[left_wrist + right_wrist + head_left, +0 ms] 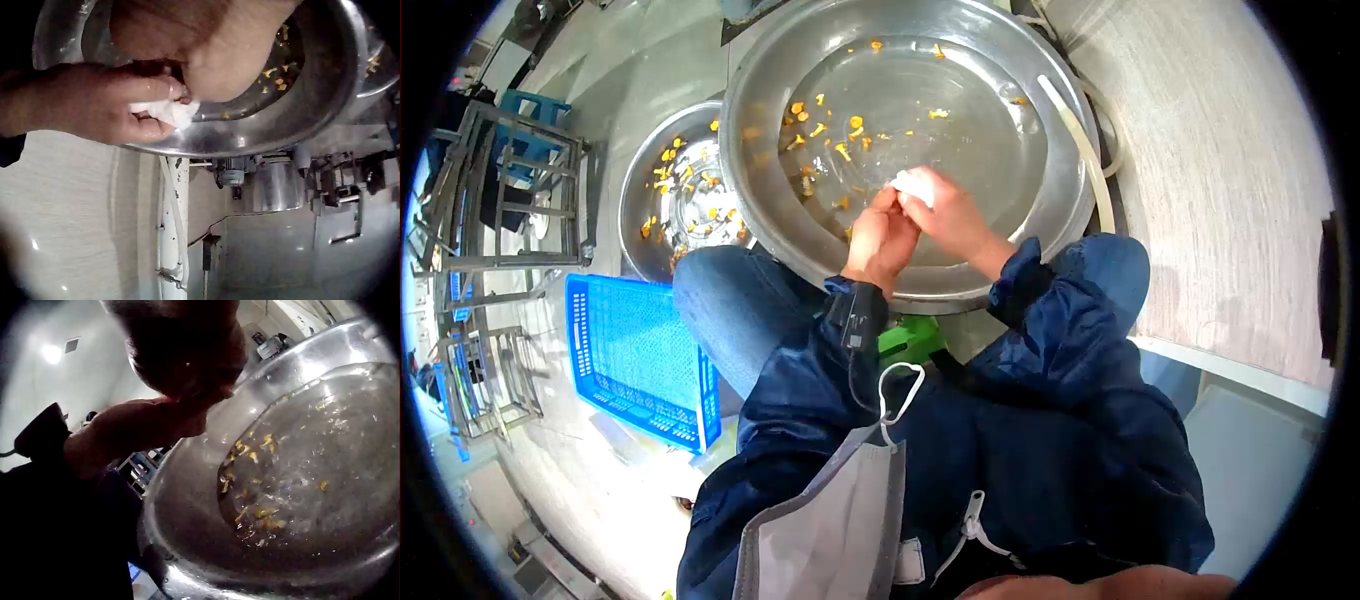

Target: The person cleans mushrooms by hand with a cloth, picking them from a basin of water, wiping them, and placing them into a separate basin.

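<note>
Over the near part of a large metal basin (745,160) the two hands meet. The right hand (950,215) pinches a white cloth-like piece (916,186), also seen in the left wrist view between the fingers of the right hand (94,103) as a crumpled white wad (178,114). The left hand (883,240) has its fingers curled up against it; whatever small thing they hold is hidden. Small yellow-orange mushroom-like pieces (856,122) lie in the basin's shallow water, mostly on its left side.
A smaller metal basin (632,190) with more yellow pieces stands at the left. Below it is a blue plastic basket (635,350). A pale hose (1080,135) hangs over the large basin's right rim. Metal racks (530,265) stand at the far left.
</note>
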A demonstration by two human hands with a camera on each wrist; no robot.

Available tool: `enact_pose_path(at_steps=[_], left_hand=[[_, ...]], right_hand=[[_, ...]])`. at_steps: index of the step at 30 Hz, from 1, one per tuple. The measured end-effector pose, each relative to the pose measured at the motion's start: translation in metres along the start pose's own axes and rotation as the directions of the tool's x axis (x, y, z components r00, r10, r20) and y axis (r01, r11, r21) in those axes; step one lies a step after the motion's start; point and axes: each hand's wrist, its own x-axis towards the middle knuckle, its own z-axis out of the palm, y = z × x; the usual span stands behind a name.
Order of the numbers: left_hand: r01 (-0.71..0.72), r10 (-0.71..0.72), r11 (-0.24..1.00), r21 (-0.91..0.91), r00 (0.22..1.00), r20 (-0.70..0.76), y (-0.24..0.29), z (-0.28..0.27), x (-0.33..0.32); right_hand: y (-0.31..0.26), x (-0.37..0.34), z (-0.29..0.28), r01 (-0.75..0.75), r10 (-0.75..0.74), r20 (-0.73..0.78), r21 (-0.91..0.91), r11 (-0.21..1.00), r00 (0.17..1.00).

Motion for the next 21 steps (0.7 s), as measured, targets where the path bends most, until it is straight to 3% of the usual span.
enact_pose_path(at_steps=[1, 2, 5, 6, 9, 10, 13, 14, 16, 19, 21], left_hand=[[-0.005, 0.004, 1.000, 0.014, 0.999, 0.043, -0.001, -0.002, 0.000], [0.022, -0.022, 0.998, 0.067, 1.000, 0.000, 0.002, 0.008, -0.011], [-0.140, 0.111, 0.896, 0.421, 0.989, 0.092, 0.009, -0.004, -0.015], [-0.156, 0.129, 0.870, 0.469, 0.988, 0.090, 0.010, -0.008, -0.009], [-0.191, 0.208, 0.799, 0.571, 0.977, 0.035, 0.016, -0.006, -0.006], [-0.155, 0.218, 0.802, 0.577, 0.975, -0.040, 0.017, 0.006, -0.007], [-0.102, 0.257, 0.796, 0.597, 0.950, -0.179, 0.019, -0.019, 0.017], [-0.055, 0.215, 0.841, 0.538, 0.947, -0.240, 0.018, -0.045, 0.031], [0.023, 0.132, 0.916, 0.400, 0.925, -0.356, 0.013, -0.122, 0.071], [0.151, 0.029, 0.925, 0.348, 0.886, -0.462, -0.007, -0.180, 0.094], [0.243, -0.048, 0.895, 0.373, 0.885, -0.463, -0.020, -0.185, 0.104]], right_hand=[[0.012, 0.001, 0.002, -0.053, 0.053, -0.008, 0.065, 0.997, 0.999], [0.020, 0.005, 0.003, -0.303, 0.301, 0.040, 0.055, 0.952, 0.953], [0.023, 0.006, -0.006, -0.300, 0.295, 0.093, 0.050, 0.953, 0.951], [0.034, 0.010, -0.004, -0.279, 0.276, 0.117, 0.015, 0.960, 0.954], [0.060, 0.030, -0.002, -0.376, 0.325, 0.245, 0.203, 0.904, 0.914], [0.064, 0.038, -0.007, -0.487, 0.389, 0.340, 0.279, 0.828, 0.856], [0.095, 0.051, -0.019, -0.519, 0.403, 0.344, 0.384, 0.764, 0.848], [0.118, 0.048, -0.016, -0.405, 0.407, 0.086, -0.038, 0.913, 0.909], [0.204, 0.029, -0.010, -0.473, 0.474, 0.027, -0.046, 0.880, 0.880], [0.231, -0.004, -0.013, -0.706, 0.702, -0.075, -0.112, 0.699, 0.708], [0.211, -0.008, 0.007, -0.716, 0.722, 0.074, -0.097, 0.692, 0.688]])
